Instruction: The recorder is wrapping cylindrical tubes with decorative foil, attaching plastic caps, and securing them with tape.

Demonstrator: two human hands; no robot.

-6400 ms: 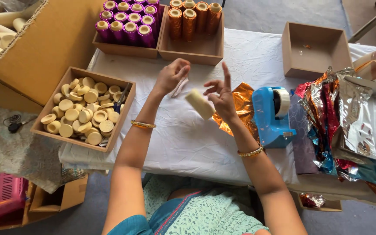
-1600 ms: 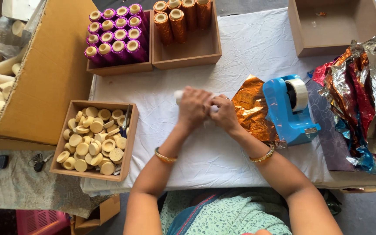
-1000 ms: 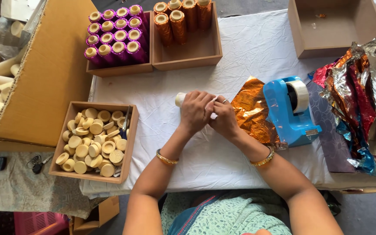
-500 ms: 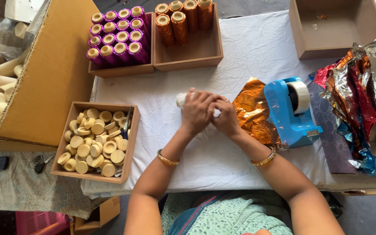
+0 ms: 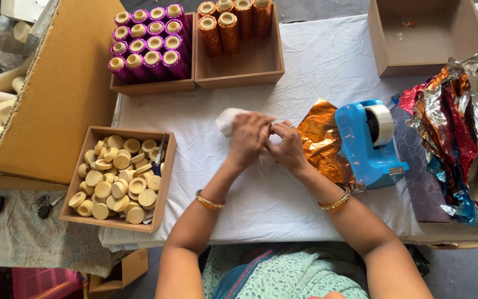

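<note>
Both hands [image 5: 269, 145] seemingly wrap tube [image 5: 229, 119].

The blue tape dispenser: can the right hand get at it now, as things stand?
Probably yes. The blue tape dispenser stands just beside the right hand, with only the flat orange foil sheet between them. But both hands grip a pale tube, so the right hand must let go first.

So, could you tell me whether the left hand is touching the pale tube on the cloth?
Touching. The head view shows the left hand wrapped over the pale tube, whose end pokes out from under the fingers, with no gap between them.
</note>
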